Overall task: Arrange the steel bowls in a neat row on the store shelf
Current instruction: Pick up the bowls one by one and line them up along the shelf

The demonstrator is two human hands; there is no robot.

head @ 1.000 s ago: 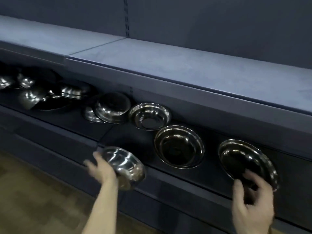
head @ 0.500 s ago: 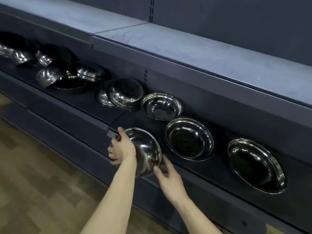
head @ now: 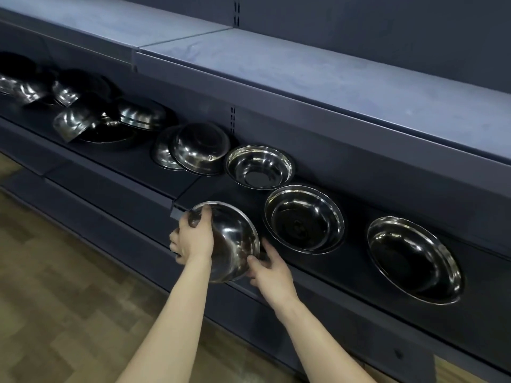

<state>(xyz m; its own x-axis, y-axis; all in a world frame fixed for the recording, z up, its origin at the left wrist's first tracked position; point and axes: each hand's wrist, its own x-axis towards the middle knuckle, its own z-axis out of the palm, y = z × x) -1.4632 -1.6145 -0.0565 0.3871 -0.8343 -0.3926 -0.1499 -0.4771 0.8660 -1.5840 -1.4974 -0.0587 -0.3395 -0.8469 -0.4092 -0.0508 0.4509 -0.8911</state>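
Left hand (head: 193, 239) grips the steel bowl (head: 229, 241) rim; right hand (head: 269, 268) cups its underside. Best lowered flat beside the 3 upright bowls (head: 304, 219).

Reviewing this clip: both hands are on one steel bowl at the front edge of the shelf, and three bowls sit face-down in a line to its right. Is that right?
Not quite. The head view shows the three bowls open side up: the small bowl, the middle bowl and the wide bowl. The rest holds: the left hand and right hand both grip the held bowl at the shelf's front edge.
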